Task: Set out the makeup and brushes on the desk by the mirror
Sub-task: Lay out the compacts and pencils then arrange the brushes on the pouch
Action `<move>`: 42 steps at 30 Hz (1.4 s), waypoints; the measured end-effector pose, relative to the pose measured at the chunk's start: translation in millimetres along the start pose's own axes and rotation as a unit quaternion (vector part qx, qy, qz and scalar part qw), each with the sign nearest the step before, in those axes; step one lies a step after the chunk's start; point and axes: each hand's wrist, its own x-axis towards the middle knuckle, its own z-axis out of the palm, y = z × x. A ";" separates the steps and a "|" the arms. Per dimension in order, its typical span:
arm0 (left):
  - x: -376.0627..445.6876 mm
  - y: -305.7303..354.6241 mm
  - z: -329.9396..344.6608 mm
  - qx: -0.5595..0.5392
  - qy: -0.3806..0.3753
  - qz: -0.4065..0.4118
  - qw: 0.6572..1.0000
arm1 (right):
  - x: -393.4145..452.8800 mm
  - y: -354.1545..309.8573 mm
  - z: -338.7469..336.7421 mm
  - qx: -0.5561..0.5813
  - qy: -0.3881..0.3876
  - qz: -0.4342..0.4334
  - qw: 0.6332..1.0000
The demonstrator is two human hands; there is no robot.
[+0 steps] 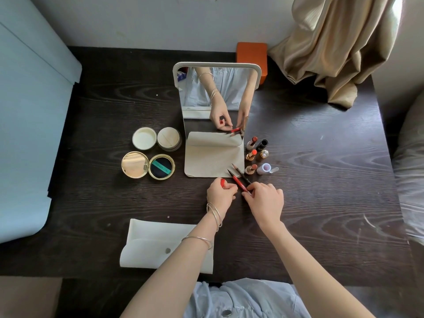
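Right now the right hand [266, 199] pinches the near end of a slim red liner pen [238, 182], whose long axis runs diagonally, tip pointing far-left toward the cream mirror stand [214, 154]. A brown pencil [241, 173] lies just beside it on the dark wooden worktop [321, 157]. The left hand [221, 191], fingers curled around a small red cap [222, 182], sits just left of the pen, near enough to recap it.

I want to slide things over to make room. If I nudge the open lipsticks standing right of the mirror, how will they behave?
The open lipsticks stand upright on narrow bases, so a nudge would probably tip them. Being round tubes, they would likely roll on the desk. The bare tips would probably smear.
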 end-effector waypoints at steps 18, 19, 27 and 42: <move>-39.7 25.0 1.5 0.173 -0.188 0.218 0.942 | -20.8 15.4 -41.4 0.389 0.043 -0.065 0.918; -41.3 26.1 3.0 0.163 -0.196 0.211 0.944 | -21.3 18.0 -42.4 0.394 0.044 -0.063 0.916; -44.9 23.2 12.2 0.107 -0.151 0.243 0.952 | -24.2 39.7 -51.0 0.414 0.062 -0.048 0.907; -40.5 28.5 40.2 0.052 -0.160 0.117 0.979 | 23.3 83.3 -18.2 0.390 0.097 0.079 0.912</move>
